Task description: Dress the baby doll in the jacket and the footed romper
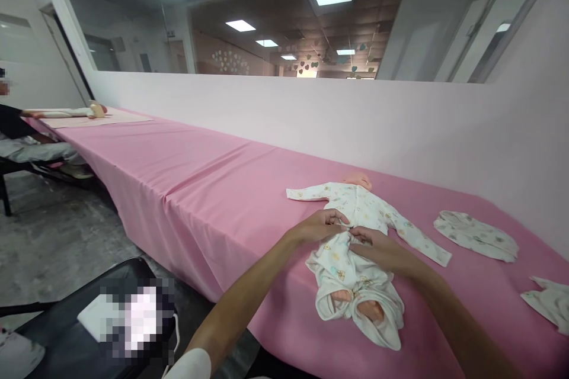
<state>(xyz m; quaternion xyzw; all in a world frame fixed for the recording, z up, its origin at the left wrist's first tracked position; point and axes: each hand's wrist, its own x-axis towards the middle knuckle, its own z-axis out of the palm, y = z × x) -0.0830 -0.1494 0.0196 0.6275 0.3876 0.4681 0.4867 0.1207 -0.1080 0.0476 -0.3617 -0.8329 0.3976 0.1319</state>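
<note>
A baby doll (358, 180) lies on its back on the pink-covered table, its head toward the wall. It wears a white printed baby shirt (355, 198) with the sleeves spread out, and white printed baby pants (340, 269). The doll's feet show inside the wide leg openings. My left hand (320, 226) pinches cloth at the waist of the pants. My right hand (376, 244) is closed on the waist from the other side, fingertips close to the left ones. The exact edge between the fingertips is too small to make out.
Folded white printed cloth (475, 235) and another white garment (549, 302) lie to the right on the pink tablecloth (200, 160). A black chair (80, 361) with blurred items stands at lower left. Far left, a seated person (13, 121) is beside another doll (75, 112).
</note>
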